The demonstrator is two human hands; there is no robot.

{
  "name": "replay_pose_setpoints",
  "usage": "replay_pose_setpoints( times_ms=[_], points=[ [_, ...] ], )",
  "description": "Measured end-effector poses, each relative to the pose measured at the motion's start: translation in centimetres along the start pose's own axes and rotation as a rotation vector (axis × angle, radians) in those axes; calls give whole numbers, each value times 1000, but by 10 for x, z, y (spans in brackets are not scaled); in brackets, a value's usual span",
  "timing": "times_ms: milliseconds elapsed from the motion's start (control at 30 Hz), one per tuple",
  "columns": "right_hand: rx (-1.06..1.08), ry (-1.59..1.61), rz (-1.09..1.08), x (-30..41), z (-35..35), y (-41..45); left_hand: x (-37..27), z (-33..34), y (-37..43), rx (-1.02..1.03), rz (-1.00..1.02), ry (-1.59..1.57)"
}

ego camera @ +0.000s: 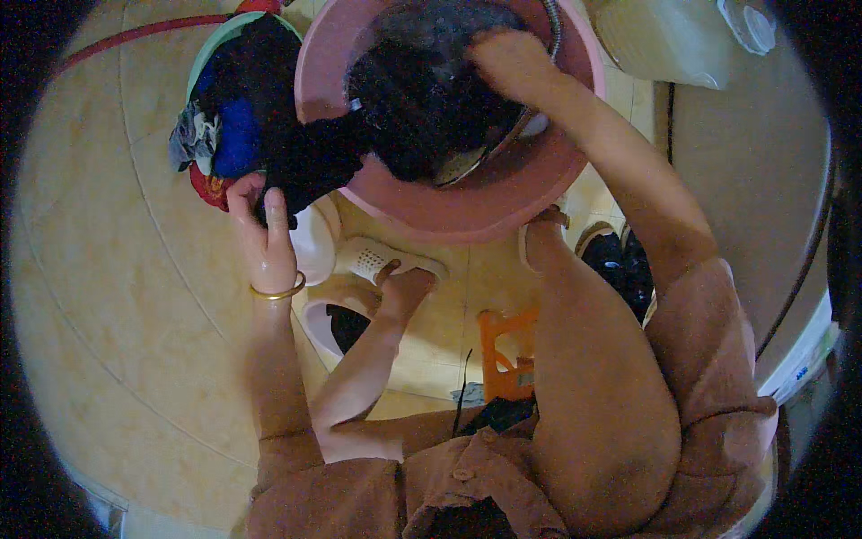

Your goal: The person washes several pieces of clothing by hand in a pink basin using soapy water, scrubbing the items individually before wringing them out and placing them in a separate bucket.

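Note:
A large pink basin point(417, 215) stands in front of me with a wet black garment point(417, 101) inside. Part of the black cloth hangs over the basin's left rim, and my left hand point(262, 229) pinches its end between thumb and fingers. My right hand point(512, 64) is curled and blurred on the dark cloth at the basin's upper right; whether it holds anything is hidden. Under the garment shows the edge of a round, metal-rimmed thing point(465, 168). A pale green tub point(202, 60), heaped with black, blue, grey and red clothes point(236, 128), is beside my left hand.
A ribbed metal hose point(553, 27) runs along the basin's inner right side. Left of my feet are a white container point(313, 242) and a pale container with black cloth point(349, 327). An orange plastic stool point(505, 384) and dark shoes point(609, 259) stand on the tiled floor point(135, 283).

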State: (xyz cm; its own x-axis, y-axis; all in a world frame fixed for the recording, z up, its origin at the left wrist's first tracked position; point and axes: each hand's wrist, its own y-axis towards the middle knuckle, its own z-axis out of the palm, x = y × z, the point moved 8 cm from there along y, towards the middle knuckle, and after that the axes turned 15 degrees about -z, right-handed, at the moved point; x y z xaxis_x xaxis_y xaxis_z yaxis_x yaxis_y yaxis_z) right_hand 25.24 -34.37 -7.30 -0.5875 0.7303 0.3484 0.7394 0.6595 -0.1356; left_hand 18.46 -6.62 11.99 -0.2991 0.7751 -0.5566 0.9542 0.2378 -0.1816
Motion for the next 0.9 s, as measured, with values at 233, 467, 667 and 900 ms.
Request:
replay_pose_setpoints(
  times_ms=[233,467,667,900],
  points=[
    [-602,1165,-210,41,-164,2,-31,42,16,247,197,-60],
    [-511,852,-493,91,-232,22,-104,51,43,261,160,-235],
    [-520,953,-681,78,-222,11,-120,20,36,274,322,-189],
    [255,746,-553,108,-61,-8,-126,10,-14,711,536,-64]
  ],
)
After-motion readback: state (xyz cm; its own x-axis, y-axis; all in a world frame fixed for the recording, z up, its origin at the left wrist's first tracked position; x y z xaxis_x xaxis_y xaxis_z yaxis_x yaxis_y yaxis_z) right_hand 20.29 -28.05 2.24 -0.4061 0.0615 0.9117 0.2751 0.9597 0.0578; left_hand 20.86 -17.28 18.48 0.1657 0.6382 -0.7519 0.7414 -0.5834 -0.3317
